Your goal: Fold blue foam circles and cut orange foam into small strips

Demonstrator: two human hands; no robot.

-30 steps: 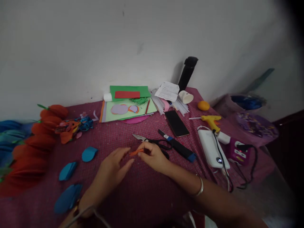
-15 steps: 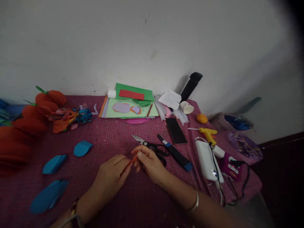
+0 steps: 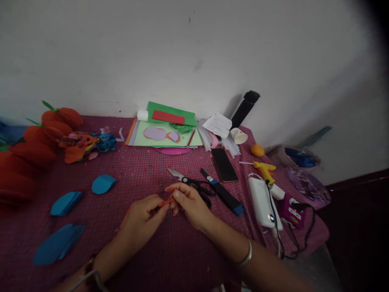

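Both of my hands meet over the red checked cloth near the table's middle. My left hand (image 3: 142, 221) and my right hand (image 3: 188, 205) each pinch one end of a small orange paper strip (image 3: 167, 200) held between their fingertips. Black-handled scissors (image 3: 194, 186) lie just beyond my right hand, blades pointing left. A black and blue cutter knife (image 3: 223, 196) lies to the right of the scissors.
Blue paper petals (image 3: 103, 183) lie at the left, orange paper pumpkins (image 3: 39, 142) at far left. Coloured paper sheets (image 3: 167, 136) stack by the wall. A phone (image 3: 224, 164), yellow glue gun (image 3: 264, 169), white power bank (image 3: 260, 195) and cables sit at the right edge.
My left hand has closed in and taken hold of the orange strip, which only the right hand held before. The view has tilted slightly.
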